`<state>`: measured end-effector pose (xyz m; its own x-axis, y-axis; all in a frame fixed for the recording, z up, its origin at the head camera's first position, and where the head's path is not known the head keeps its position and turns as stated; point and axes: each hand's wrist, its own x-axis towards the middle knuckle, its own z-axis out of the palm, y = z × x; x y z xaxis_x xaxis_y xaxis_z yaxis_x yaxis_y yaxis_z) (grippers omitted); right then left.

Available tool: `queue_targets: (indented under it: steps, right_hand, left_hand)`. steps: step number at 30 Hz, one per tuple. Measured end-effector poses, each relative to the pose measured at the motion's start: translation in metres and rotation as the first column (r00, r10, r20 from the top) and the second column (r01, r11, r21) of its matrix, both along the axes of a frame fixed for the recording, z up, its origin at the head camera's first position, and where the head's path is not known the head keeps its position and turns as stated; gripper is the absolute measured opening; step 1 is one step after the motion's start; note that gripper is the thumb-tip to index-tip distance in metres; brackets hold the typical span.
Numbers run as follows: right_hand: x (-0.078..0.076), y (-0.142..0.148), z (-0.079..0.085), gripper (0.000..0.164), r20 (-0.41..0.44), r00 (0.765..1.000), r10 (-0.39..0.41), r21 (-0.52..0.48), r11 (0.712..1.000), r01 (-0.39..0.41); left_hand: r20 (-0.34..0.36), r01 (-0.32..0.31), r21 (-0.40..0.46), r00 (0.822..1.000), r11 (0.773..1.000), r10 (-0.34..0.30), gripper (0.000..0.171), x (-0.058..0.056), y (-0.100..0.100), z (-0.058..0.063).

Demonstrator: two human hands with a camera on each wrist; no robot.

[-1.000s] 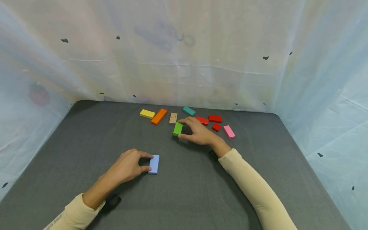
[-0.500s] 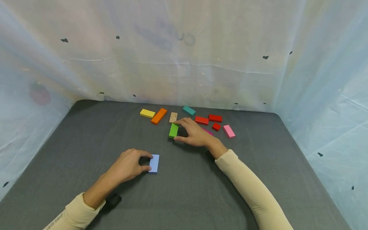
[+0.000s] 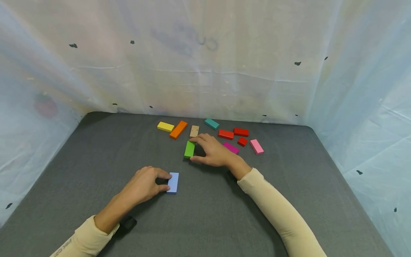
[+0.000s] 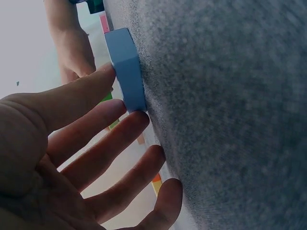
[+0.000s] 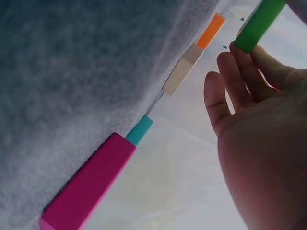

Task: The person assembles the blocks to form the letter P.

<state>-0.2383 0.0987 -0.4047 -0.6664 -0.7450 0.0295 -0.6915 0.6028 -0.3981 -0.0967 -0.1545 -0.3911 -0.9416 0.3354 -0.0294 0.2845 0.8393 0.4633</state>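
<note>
In the head view a light blue block (image 3: pixel 173 183) lies flat on the dark grey table. My left hand (image 3: pixel 145 186) pinches it by its left side between thumb and fingers; the left wrist view shows the thumb and fingertips against the blue block (image 4: pixel 127 69). Farther back, my right hand (image 3: pixel 212 151) pinches a green block (image 3: pixel 189 149) at its two ends. The right wrist view has this green block (image 5: pixel 259 25) raised off the cloth in the fingers. Just behind the right hand lies a magenta block (image 3: pixel 231 147).
Along the back lie a yellow block (image 3: pixel 165 126), an orange block (image 3: pixel 178 130), a tan block (image 3: pixel 194 131) and a teal block (image 3: pixel 212 124). To their right are several red blocks (image 3: pixel 226 134) and a pink block (image 3: pixel 256 146). A pale curtain (image 3: pixel 205 71) hangs behind the table.
My right hand has moved left and toward me with the green block, and the magenta block has come into sight behind it. The left hand stays on the light blue block.
</note>
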Motion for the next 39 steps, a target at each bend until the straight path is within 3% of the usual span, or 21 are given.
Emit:
queue_targets:
  steps: [15, 21, 28, 39]
  right_hand:
    - [0.004, -0.004, 0.003, 0.068, 0.018, 1.000, 0.008, -0.017, 1.000, -0.008]
    - [0.006, -0.009, 0.004, 0.067, 0.042, 0.999, 0.003, -0.032, 0.999, -0.002]
    - [0.009, -0.017, 0.001, 0.069, 0.005, 0.999, 0.047, -0.026, 0.999, -0.047]
    - [0.013, -0.023, -0.001, 0.067, -0.037, 0.997, 0.073, 0.004, 0.997, -0.073]
  left_hand:
    - [-0.002, 0.001, -0.008, 1.000, 1.000, -0.001, 0.032, 0.000, -0.002, 0.000]
    - [0.002, -0.025, -0.037, 1.000, 0.999, 0.025, 0.032, -0.001, -0.001, 0.000]
    - [0.027, -0.065, -0.070, 0.997, 0.995, 0.067, 0.035, -0.003, 0.001, 0.000]
    - [0.053, -0.074, -0.045, 0.996, 0.996, 0.076, 0.032, -0.004, -0.001, -0.001]
